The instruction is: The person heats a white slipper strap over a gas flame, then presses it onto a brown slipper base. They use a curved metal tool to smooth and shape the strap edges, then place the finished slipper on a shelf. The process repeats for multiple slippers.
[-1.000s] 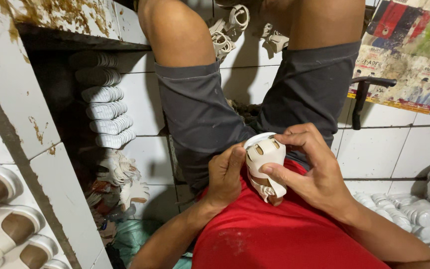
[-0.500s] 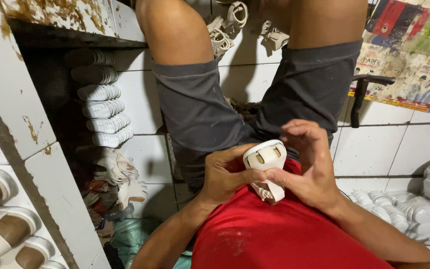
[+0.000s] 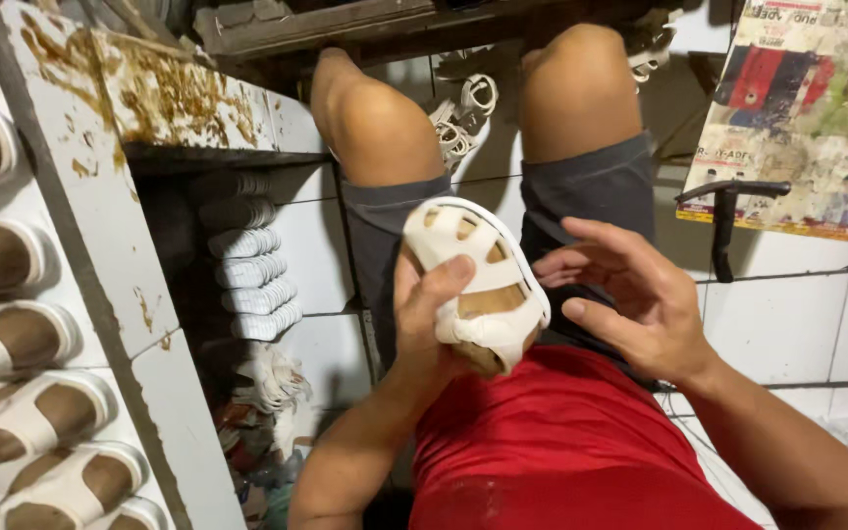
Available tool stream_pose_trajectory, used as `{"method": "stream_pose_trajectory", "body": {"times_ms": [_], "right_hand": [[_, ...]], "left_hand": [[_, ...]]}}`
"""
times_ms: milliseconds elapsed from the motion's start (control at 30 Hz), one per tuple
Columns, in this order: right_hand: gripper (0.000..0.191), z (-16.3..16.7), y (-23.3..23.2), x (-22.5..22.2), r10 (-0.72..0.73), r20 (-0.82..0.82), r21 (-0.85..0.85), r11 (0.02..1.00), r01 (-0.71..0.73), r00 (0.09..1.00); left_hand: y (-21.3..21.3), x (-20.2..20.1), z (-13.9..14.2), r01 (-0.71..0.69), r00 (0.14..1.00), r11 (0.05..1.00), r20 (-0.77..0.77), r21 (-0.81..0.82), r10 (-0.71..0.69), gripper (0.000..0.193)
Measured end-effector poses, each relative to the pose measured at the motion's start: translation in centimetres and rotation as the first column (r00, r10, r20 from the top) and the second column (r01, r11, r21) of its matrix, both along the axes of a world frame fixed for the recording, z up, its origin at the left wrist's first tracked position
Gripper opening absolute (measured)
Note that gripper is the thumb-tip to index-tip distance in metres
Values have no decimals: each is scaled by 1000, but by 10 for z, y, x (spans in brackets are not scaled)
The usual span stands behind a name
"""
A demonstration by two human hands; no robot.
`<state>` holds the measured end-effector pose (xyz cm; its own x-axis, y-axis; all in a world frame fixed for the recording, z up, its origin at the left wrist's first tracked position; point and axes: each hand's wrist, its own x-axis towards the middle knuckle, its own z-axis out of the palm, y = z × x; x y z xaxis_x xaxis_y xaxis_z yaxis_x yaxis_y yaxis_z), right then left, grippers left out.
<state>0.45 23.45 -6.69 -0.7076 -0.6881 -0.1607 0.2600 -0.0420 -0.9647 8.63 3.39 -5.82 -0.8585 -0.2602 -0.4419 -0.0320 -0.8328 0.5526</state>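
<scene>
The left hand (image 3: 424, 314) grips a white sandal (image 3: 478, 285) over the person's lap, thumb pressed across the strapped upper and the other fingers hidden behind the sole. The sandal stands nearly upright with its cut-out straps facing the camera; its lower end is covered by the palm and by the red shirt (image 3: 561, 451), so that part cannot be made out. At three o'clock from the sandal, the right hand (image 3: 630, 304) is spread, fingers loosely curled and holding nothing; its fingertips sit just beside the sandal's edge, and whether they touch is hard to tell.

At twelve o'clock the knees and grey shorts (image 3: 581, 196) fill the middle, with a heap of white straps (image 3: 458, 123) on the floor between them, partly hidden by the legs. At nine o'clock a stained white shelf (image 3: 100, 216) slants down the frame; a row of finished sandals (image 3: 12, 334) lies along its left side, cut off by the edge. In the dark gap beneath it, a stack of white soles (image 3: 247, 265) shows dimly, and below that a tangle of scraps that may be offcuts. At two o'clock a faded poster (image 3: 807, 118) hangs on the tiled wall, with a black handle (image 3: 723, 211) in front of it.
</scene>
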Motion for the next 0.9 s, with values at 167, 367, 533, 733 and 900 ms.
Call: {"method": "stream_pose_trajectory", "body": {"times_ms": [167, 367, 533, 733, 900], "right_hand": [[70, 14, -4, -21, 97, -431, 124, 991, -48, 897], [69, 17, -16, -38, 166, -527, 220, 974, -55, 834], [73, 14, -20, -43, 139, -383, 171, 982, -78, 913], [74, 12, -22, -52, 58, -346, 20, 998, -54, 936], [75, 25, -30, -60, 113, -341, 104, 991, -83, 933]], "left_hand": [[-5, -18, -3, -5, 998, 1000, -59, 9, 6, 42], [-6, -30, -7, -29, 999, 999, -20, -40, 28, 41], [-9, -31, -12, -1, 999, 997, -50, -79, -3, 43], [-9, -28, -14, 38, 995, 995, -90, -93, -46, 49], [-6, -26, -13, 121, 987, 976, -80, -180, -137, 54]]}}
